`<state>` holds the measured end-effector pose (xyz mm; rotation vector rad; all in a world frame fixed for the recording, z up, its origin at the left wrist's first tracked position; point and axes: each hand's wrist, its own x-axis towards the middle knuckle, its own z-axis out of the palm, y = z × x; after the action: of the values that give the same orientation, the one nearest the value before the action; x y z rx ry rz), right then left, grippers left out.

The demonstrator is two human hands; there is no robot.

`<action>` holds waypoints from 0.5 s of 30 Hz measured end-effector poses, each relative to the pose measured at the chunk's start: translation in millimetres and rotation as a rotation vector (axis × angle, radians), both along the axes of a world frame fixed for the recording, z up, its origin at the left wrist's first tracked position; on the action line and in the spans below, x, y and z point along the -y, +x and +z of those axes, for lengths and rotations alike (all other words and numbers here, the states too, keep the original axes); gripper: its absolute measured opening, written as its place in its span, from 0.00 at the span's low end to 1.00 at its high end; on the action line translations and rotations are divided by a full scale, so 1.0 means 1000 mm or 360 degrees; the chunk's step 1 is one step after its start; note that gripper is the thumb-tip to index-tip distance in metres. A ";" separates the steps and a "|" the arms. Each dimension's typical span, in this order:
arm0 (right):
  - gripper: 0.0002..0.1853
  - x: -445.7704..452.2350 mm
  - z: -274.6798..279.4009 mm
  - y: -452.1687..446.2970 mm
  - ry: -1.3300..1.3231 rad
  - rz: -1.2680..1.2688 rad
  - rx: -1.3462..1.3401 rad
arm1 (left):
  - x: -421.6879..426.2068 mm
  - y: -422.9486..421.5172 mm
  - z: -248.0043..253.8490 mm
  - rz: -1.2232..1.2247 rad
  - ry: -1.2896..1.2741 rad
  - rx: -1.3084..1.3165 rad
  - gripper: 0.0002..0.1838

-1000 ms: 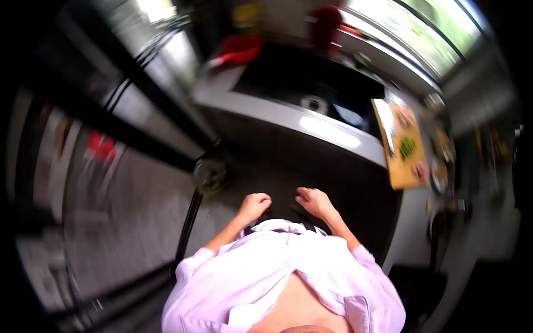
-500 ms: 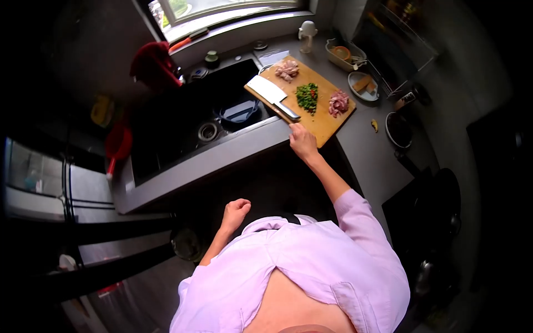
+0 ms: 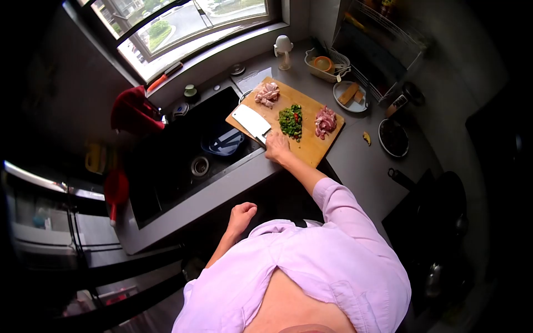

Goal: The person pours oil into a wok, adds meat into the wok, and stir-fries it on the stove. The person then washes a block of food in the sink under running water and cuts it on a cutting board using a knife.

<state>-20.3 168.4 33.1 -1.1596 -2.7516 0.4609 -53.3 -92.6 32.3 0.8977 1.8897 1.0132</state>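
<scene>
My right hand (image 3: 277, 146) is closed around the handle of a cleaver (image 3: 251, 121), whose broad blade lies flat on a wooden cutting board (image 3: 314, 146). The hand covers most of the handle. Beside it on the board is a pile of chopped green and red peppers (image 3: 291, 121). Pale sliced meat (image 3: 267, 94) lies at the far left corner, and redder sliced meat (image 3: 326, 122) sits to the right. My left hand (image 3: 242, 216) hangs in front of my body, below the counter edge, fingers curled in and nothing visible in them.
Left of the board is a dark sink (image 3: 166, 161) holding a blue basket (image 3: 223, 142). To the right stand a white plate with brown pieces (image 3: 351, 96), a basket (image 3: 327, 62), a dark bowl (image 3: 393, 139) and a pan handle (image 3: 401, 178). A window (image 3: 183, 33) is behind.
My right hand has gone from the board's near edge to the cleaver's handle and closed on it. The view has shifted, showing more window. My left hand stays curled.
</scene>
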 end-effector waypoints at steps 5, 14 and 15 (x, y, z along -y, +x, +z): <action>0.15 -0.002 0.025 0.001 -0.0528 -0.0329 -0.0411 | -0.037 -0.054 0.005 0.0077 0.0046 0.0274 0.09; 0.11 0.011 0.041 -0.004 -0.1773 -0.1076 -0.1852 | -0.153 -0.152 0.023 0.0087 0.0365 0.0293 0.08; 0.11 0.008 0.038 -0.006 -0.1761 -0.1105 -0.1856 | -0.167 -0.158 0.024 0.0058 0.0398 0.0287 0.08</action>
<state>-26.5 160.5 71.5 -1.2183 -0.9289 1.8432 -211.2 74.0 56.5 0.8827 1.6584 1.3282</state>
